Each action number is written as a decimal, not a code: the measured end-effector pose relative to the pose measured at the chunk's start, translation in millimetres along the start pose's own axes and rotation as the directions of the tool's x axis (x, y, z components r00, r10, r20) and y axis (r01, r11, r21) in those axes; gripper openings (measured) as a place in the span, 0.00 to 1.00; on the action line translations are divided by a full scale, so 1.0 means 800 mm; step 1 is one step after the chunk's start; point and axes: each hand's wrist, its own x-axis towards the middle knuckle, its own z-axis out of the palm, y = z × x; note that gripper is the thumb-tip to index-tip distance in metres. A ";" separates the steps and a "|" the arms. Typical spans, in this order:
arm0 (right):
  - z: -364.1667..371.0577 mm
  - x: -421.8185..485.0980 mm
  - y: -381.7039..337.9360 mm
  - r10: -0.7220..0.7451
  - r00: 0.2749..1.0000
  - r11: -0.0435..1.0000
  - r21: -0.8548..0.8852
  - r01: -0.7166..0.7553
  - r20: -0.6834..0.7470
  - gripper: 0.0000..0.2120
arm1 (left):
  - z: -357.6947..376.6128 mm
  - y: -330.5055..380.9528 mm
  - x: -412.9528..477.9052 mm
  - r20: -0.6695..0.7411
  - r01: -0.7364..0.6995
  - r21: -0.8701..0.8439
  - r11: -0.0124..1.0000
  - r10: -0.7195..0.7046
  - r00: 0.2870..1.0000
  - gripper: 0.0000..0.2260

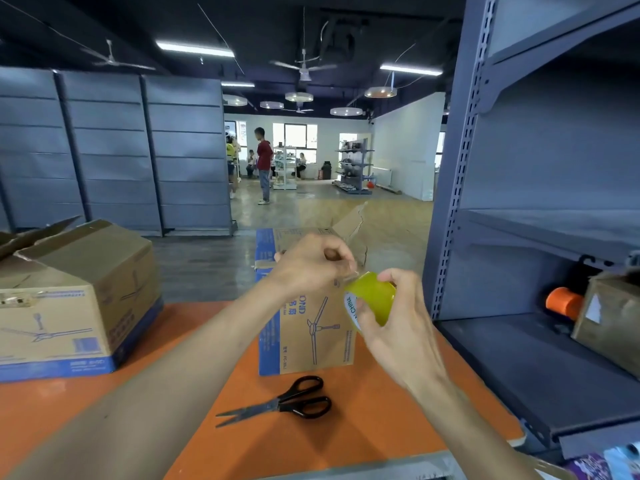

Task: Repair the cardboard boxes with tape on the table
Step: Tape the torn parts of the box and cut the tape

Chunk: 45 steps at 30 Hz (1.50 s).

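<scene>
My right hand grips a yellow-green tape roll above the orange table. My left hand pinches the tape's loose end at the top of the roll. Behind both hands stands an upright cardboard box with a blue stripe and a fan drawing; its top flap is torn and sticks up. A second, larger cardboard box lies on the table's left side, flaps open.
Black scissors lie open on the table in front of the upright box. Grey metal shelving rises close on the right, holding an orange roll and a small box. People stand far down the aisle.
</scene>
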 end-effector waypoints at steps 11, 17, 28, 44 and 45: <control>-0.012 0.003 0.005 0.200 0.968 0.902 0.358 -0.241 0.149 0.13 | -0.009 0.016 0.000 0.007 -0.006 -0.015 1.000 0.006 1.000 0.07; -0.004 0.013 0.005 0.290 0.944 0.921 0.223 -0.321 0.160 0.22 | -0.004 0.009 0.001 -0.022 -0.026 0.047 0.999 0.027 0.999 0.08; 0.006 0.014 0.006 0.385 0.884 0.863 0.235 -0.447 0.266 0.16 | -0.002 0.015 0.003 -0.089 -0.004 0.062 0.998 0.010 0.996 0.04; 0.017 0.012 0.025 0.203 0.955 0.967 0.107 -0.230 0.215 0.21 | -0.007 0.019 0.014 -0.063 0.016 0.072 0.997 -0.011 0.998 0.07; 0.018 0.010 0.025 0.190 0.961 0.973 0.090 -0.211 0.199 0.22 | -0.008 0.020 0.013 -0.055 0.018 0.049 0.999 -0.015 0.998 0.06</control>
